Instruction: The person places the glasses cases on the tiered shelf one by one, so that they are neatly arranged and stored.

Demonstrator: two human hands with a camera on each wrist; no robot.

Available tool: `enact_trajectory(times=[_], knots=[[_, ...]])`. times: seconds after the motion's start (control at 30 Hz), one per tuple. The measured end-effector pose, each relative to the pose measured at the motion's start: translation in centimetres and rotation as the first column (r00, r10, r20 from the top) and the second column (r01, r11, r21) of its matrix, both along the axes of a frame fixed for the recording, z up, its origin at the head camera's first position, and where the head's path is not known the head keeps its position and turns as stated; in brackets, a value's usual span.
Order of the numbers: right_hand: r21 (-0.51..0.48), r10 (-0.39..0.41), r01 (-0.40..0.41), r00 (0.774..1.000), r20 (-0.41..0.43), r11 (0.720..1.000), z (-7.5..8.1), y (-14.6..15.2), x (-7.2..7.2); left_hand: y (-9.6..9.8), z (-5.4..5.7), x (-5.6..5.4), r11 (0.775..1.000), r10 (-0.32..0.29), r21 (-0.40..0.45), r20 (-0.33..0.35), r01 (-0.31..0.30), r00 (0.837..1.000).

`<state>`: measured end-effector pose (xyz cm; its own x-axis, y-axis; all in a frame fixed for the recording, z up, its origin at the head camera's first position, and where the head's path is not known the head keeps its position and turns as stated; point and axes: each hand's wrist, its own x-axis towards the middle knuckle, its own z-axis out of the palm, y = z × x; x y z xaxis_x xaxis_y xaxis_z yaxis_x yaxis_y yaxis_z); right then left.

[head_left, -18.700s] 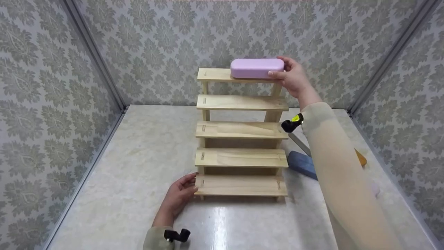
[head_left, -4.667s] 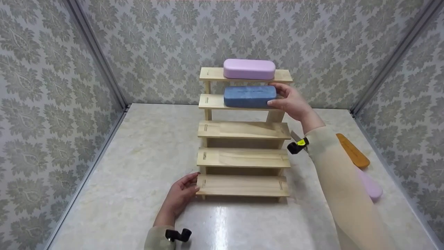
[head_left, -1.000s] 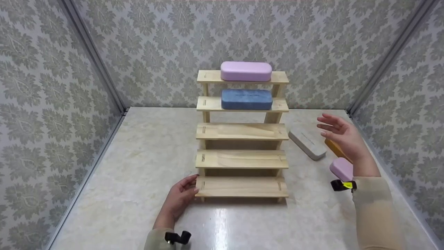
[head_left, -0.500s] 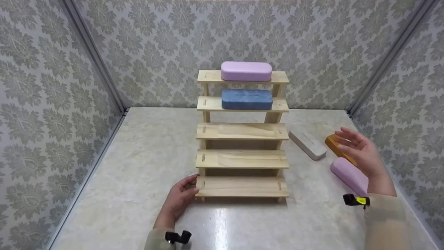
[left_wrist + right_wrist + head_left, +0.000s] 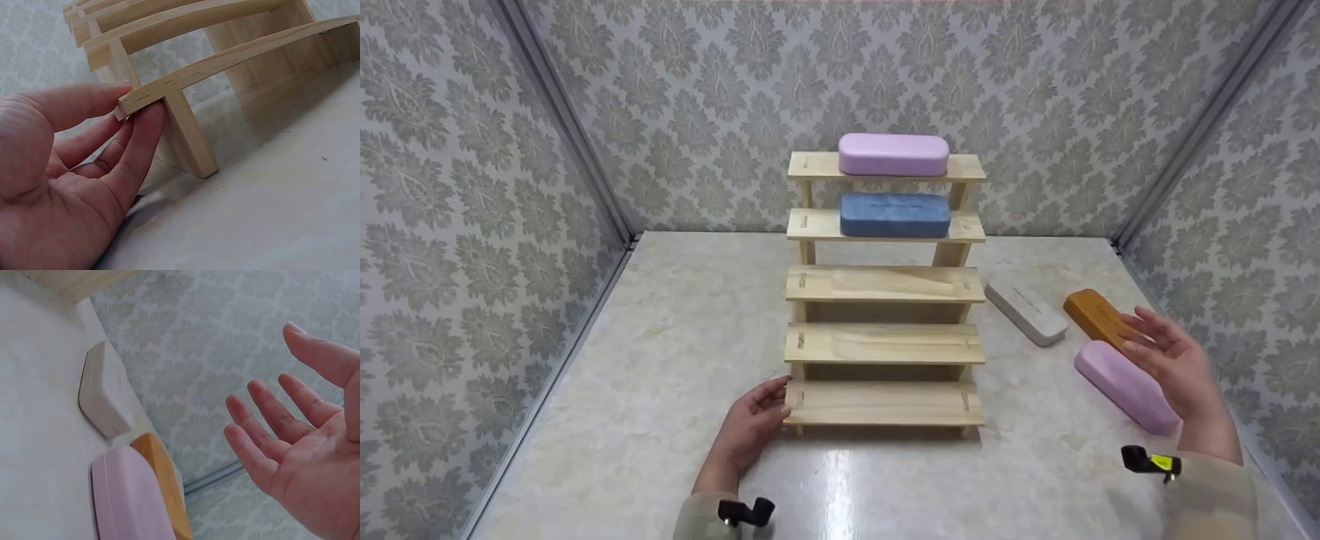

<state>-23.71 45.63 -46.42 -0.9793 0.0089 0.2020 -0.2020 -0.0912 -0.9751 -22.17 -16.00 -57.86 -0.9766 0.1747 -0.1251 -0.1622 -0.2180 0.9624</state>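
My left hand (image 5: 750, 424) pinches the left end of the lowest tread of a five-step wooden display rack (image 5: 885, 405). In the left wrist view its thumb lies at the tread's end (image 5: 132, 102) and other fingers are beneath. A pink glasses case (image 5: 893, 154) lies on the top tread, a blue glasses case (image 5: 895, 216) on the tread below. My right hand (image 5: 1177, 367) hovers with spread, loosely bent fingers over a second pink glasses case (image 5: 1125, 386) and an orange glasses case (image 5: 1095, 315). It holds nothing, as the right wrist view confirms.
A pale grey glasses case (image 5: 1026, 311) lies slanted on the marbled table (image 5: 675, 330), close to the rack's right side. Patterned wall panels (image 5: 720, 112) enclose the table at the back and both sides.
The first pink case, then the blue case, came to rest on the upper treads and my right hand let go. It has since moved right and nearer. My left hand stays on the rack.
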Motion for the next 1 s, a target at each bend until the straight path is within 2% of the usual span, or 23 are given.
enact_trajectory(times=[0.23, 0.6, 0.73, 1.0], knots=[[-0.085, -0.026, 0.025, 1.0, -0.01, 0.996, -1.5, 1.6, 1.3, 0.0, 0.3, 0.0, 0.999, 0.016, -0.028, 0.013, -0.015, 1.0], [-0.071, -0.155, 0.161, 0.984, 0.083, 0.984, -3.6, 4.2, 2.6, 0.1, 0.1, 0.1, 1.0, 0.008, -0.014, 0.005, -0.008, 1.0], [-0.027, -0.222, 0.229, 0.962, 0.159, 0.973, -4.3, 4.9, 3.1, 0.1, 0.1, 0.1, 1.0, 0.006, -0.015, 0.005, -0.006, 1.0], [0.036, -0.366, 0.37, 0.889, 0.274, 0.928, -5.7, 5.4, 3.1, 0.1, 0.0, 0.0, 1.0, 0.006, -0.014, 0.002, -0.006, 1.0]])
